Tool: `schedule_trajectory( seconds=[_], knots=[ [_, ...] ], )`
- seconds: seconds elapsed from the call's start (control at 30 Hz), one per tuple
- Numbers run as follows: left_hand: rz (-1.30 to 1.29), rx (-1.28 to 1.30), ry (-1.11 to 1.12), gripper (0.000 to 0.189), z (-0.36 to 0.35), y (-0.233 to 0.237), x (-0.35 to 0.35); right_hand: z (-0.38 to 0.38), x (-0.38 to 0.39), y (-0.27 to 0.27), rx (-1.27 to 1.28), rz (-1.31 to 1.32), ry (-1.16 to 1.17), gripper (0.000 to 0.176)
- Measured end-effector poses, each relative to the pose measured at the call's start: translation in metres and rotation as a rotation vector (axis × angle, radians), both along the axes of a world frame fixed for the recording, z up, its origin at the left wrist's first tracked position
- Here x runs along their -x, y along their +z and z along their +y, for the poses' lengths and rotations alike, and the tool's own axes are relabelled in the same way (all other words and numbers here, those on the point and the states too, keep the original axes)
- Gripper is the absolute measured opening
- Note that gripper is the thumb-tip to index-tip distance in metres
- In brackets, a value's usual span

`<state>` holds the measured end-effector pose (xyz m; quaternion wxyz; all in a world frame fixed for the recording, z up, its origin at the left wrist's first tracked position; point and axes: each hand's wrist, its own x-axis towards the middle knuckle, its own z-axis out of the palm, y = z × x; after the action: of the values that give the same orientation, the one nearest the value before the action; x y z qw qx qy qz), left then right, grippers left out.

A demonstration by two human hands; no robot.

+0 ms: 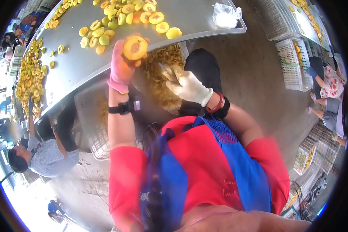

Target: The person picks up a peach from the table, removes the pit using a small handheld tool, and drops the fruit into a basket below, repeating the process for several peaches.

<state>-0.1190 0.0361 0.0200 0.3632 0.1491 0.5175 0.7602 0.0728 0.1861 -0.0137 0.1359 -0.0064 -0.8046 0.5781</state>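
My left hand (121, 69), in a pink glove, is closed around a halved yellow peach (135, 47), its cut face with the brown centre turned up. It is just off the edge of a metal table (71, 42). To its right, my right hand (187, 88) wears a white glove and grips a small metal-tipped tool (162, 67); blur hides its exact shape. Below both hands lies a crate heaped with yellow-brown fruit scraps (164, 83). On the table, near the left hand, are several cut peach halves (156, 17).
A clear plastic bag (225, 16) lies at the table corner. A white crate (94, 135) stands at lower left. One co-worker (52, 156) reaches to a fruit pile (31, 73) on the left. Further people and stacked crates (292, 63) are on the right.
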Motion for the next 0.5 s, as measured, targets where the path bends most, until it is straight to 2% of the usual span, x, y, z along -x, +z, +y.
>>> schedule_trajectory(
  seconds=[0.07,0.27,0.47,0.5],
  knots=[
    [0.03,0.019,0.05,0.072,0.0,0.011,-0.032,-0.002,0.003,0.006,-0.06,0.138,-0.018,0.025],
    [0.228,0.089,0.138,0.086,0.003,0.015,-0.087,-0.007,-0.006,0.036,-0.172,0.176,-0.081,0.028],
    [0.305,0.048,0.177,0.081,0.012,0.009,-0.107,-0.009,-0.021,0.027,-0.227,0.12,-0.061,0.032],
    [0.253,0.025,0.199,0.08,0.014,0.009,-0.109,-0.009,-0.023,0.029,-0.224,0.094,-0.062,0.034]
  ],
)
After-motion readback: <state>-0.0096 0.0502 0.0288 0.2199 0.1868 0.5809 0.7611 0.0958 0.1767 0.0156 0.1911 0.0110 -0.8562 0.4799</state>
